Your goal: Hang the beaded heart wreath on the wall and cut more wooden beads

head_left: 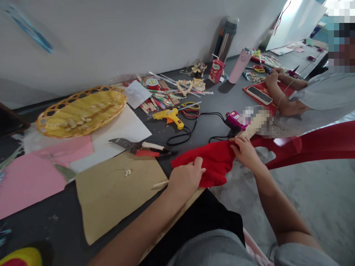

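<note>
A crumpled red cloth (215, 160) lies over the table's front edge between my hands. My left hand (184, 176) rests on its left part with the fingers curled. A thin pale stick (161, 183) comes out at the wrist side of this hand, and a pale tip in line with it shows past the fingers. At the cloth's upper right corner, my right hand (245, 151) has thumb and fingers pinched on the fabric. Left of the cloth are pruning shears (149, 149) and a brown paper sheet (119, 199) with a small white flower-like piece (128, 172).
A yellow glue gun (170, 117) with a black cord lies behind the cloth, near scissors (191, 111). A yellow basket (83, 111) stands at the back left. A purple device (235, 120), pink bottle (240, 66) and red chair (313, 144) are to the right, beside another person's hands (273, 77).
</note>
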The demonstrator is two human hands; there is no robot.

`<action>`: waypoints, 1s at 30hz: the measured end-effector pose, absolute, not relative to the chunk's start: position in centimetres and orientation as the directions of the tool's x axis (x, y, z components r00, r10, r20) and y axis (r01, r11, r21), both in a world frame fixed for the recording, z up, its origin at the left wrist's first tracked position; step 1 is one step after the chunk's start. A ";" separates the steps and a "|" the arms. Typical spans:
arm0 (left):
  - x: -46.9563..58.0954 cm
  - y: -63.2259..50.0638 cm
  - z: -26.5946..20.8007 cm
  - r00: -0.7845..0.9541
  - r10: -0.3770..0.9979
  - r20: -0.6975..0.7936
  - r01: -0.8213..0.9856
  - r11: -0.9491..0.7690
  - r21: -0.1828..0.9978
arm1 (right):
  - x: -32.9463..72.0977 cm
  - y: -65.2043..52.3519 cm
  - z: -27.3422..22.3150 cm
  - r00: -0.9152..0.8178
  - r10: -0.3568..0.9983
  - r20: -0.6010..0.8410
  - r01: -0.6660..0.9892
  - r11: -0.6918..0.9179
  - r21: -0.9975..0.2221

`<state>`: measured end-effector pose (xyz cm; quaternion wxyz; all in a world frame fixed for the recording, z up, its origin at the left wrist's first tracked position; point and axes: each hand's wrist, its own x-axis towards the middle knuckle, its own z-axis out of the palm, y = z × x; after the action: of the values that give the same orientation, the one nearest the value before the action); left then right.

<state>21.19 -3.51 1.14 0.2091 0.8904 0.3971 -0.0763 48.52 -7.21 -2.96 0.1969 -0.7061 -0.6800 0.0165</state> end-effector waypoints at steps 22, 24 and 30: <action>22.3 -2.3 1.2 0.646 0.693 -0.319 0.762 -0.561 0.325 | 48.6 -8.9 -3.1 0.072 0.913 0.401 0.908 0.107 -0.406; 22.3 -2.4 1.0 0.646 0.695 -0.316 0.761 -0.558 0.330 | 48.6 -9.0 -2.9 0.028 0.922 0.386 0.917 0.130 -0.377; 22.2 -2.5 1.0 0.651 0.699 -0.296 0.757 -0.567 0.326 | 48.5 -9.5 -2.9 -0.013 0.900 0.436 0.940 0.161 -0.303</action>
<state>22.17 -2.55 0.98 0.2157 0.8825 0.4125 -0.0668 48.47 -9.55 -2.89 0.2738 -0.6468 -0.7108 -0.0364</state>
